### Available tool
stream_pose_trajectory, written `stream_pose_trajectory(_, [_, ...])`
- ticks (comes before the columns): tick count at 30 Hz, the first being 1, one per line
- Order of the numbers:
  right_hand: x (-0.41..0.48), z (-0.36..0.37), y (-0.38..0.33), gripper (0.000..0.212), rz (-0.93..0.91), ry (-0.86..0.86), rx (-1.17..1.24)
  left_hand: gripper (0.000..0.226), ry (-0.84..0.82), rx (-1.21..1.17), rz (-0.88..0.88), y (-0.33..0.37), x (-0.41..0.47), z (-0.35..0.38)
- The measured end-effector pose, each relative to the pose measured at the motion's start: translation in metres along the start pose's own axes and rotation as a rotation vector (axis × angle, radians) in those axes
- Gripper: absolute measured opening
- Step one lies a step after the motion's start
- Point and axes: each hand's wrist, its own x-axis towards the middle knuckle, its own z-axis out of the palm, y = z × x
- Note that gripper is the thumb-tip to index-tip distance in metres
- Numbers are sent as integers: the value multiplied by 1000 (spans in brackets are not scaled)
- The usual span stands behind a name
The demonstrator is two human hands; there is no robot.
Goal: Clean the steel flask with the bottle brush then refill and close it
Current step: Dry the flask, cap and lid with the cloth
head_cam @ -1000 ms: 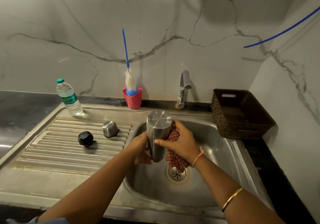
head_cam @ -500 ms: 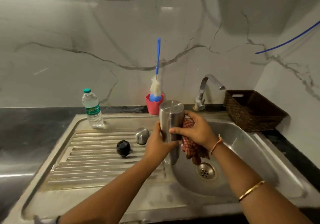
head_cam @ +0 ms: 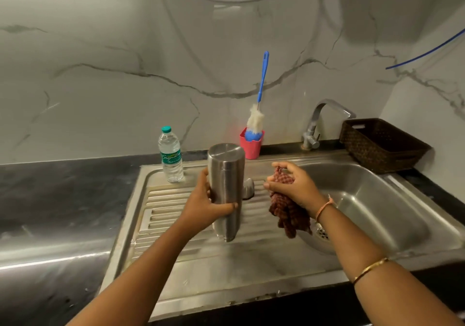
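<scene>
My left hand grips the steel flask, held upside down with its flat base up, above the ribbed draining board. My right hand holds a crumpled red checked cloth a little to the right of the flask, apart from it. The steel cup lid peeks out behind the flask on the draining board. The bottle brush, blue handle and white bristles, stands in a pink cup at the back wall. The black stopper is hidden.
A small plastic water bottle with a green cap stands at the back left of the draining board. The sink basin lies to the right, with the tap behind it. A dark woven basket sits at the far right.
My left hand has carried the flask leftward from over the basin to over the draining board. My right hand with the cloth has come off the flask.
</scene>
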Motion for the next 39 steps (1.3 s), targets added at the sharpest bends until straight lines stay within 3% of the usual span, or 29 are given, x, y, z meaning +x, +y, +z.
stream_pose_trajectory(11, [16, 12, 22, 53, 159, 433, -112, 87, 112, -47, -77, -31, 23, -77])
stream_pose_trajectory(20, [37, 9, 27, 33, 163, 419, -231, 74, 55, -70, -84, -34, 72, -83])
stream_pose_trajectory(39, [60, 9, 47, 36, 242, 525, -128, 86, 72, -147, -102, -59, 117, -66])
